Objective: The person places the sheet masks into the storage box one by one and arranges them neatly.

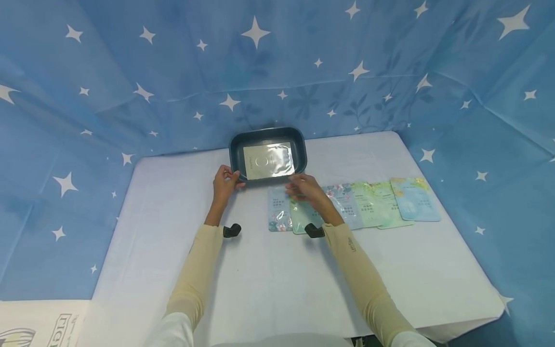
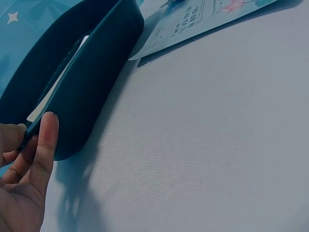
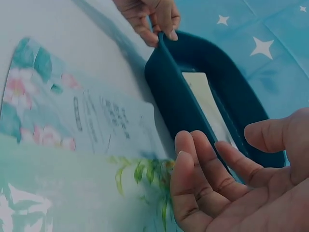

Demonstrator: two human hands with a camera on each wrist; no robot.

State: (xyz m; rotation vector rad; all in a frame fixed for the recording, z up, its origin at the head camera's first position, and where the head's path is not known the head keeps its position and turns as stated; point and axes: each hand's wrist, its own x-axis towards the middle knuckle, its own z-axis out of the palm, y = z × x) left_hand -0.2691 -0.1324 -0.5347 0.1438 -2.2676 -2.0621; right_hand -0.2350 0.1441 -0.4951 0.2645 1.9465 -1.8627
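The right hand and its forearm hide part of the row of patterned packets, right of centre in the head view. The print on the pale packet is too small to read; it lies inside the dark tray, just above the frame's centre. In the left wrist view the left hand is cut off at lower left; its thumb and fingers pinch the tray's rim. At lower right of the right wrist view, the right fingers curve loosely, parted from the thumb, around the rim; contact cannot be told.
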